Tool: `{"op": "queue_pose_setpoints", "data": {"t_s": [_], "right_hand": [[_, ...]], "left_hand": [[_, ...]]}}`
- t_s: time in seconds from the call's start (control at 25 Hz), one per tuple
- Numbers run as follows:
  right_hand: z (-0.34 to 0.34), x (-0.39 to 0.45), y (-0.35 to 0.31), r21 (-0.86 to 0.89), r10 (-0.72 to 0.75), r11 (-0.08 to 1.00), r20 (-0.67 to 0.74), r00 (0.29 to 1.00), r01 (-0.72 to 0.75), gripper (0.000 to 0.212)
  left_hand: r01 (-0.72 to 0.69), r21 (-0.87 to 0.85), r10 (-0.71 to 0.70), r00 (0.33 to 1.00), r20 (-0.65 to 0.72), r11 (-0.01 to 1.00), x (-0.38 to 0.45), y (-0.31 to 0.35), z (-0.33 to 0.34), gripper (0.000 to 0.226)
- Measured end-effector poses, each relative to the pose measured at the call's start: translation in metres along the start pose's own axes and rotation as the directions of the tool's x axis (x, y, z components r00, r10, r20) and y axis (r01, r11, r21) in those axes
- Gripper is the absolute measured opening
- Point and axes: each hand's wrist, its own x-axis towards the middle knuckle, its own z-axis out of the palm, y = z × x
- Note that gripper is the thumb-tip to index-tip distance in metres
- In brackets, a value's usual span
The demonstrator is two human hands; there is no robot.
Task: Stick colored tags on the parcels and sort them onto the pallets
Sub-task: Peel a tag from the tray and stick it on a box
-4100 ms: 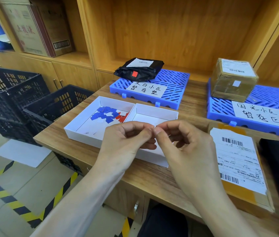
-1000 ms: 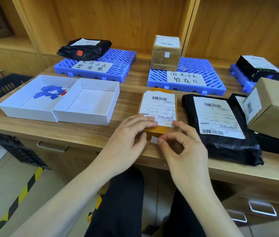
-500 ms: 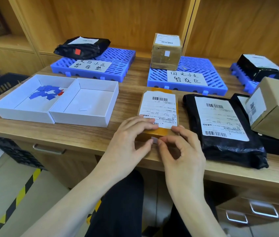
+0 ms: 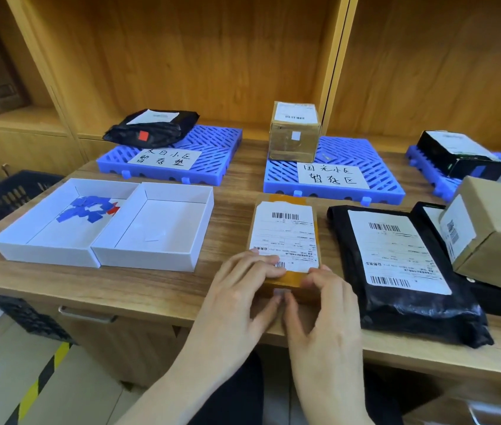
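Head view: both hands sit on the flat brown parcel (image 4: pixel 284 240) at the worktop's (image 4: pixel 151 286) near edge. Left hand (image 4: pixel 237 302) lies flat on its white label; right hand (image 4: pixel 322 308) presses a small white tag (image 4: pixel 280 292) against its near face with the thumb.

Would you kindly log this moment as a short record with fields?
parcel in work: flat brown parcel at the desk's near edge
tag: white tag on the parcel's near side
left hand: fingers on the parcel, thumb at the tag
right hand: thumb at the tag
left pallet: black bag, red tag
middle pallet: brown box, white tag
tag supply: white tray, blue and red tags
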Motion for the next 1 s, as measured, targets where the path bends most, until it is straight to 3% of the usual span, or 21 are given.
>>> {"op": "queue_pose_setpoints", "data": {"t_s": [0.32, 0.56, 0.68, 0.76, 1.0], "right_hand": [[-0.007, 0.005, -0.003, -0.134, -0.049, 0.989, 0.105, 0.993, 0.063, 0.041], [-0.018, 0.031, -0.022, 0.024, 0.27, 0.958, 0.246, 0.931, -0.285, 0.053], [-0.018, 0.05, -0.021, 0.005, 0.387, 0.911, 0.34, 0.857, -0.413, 0.052], [-0.018, 0.056, -0.021, 0.006, 0.42, 0.887, 0.4, 0.815, -0.461, 0.05], [-0.017, 0.063, -0.028, 0.074, 0.406, 0.869, 0.46, 0.79, -0.49, 0.047]], "left_hand": [[0.014, -0.018, -0.013, 0.998, 0.06, 1.0, 0.001, 0.0, -0.008, 0.032], [0.216, -0.187, -0.219, 0.976, 0.006, 0.958, 0.006, 0.004, -0.023, 0.04], [0.423, -0.264, -0.437, 0.899, 0.005, 0.867, 0.019, 0.005, -0.026, 0.048], [0.539, -0.326, -0.546, 0.834, 0.078, 0.777, 0.025, 0.005, -0.026, 0.052], [0.538, -0.419, -0.557, 0.826, 0.088, 0.731, 0.025, 0.009, -0.033, 0.041]]}}
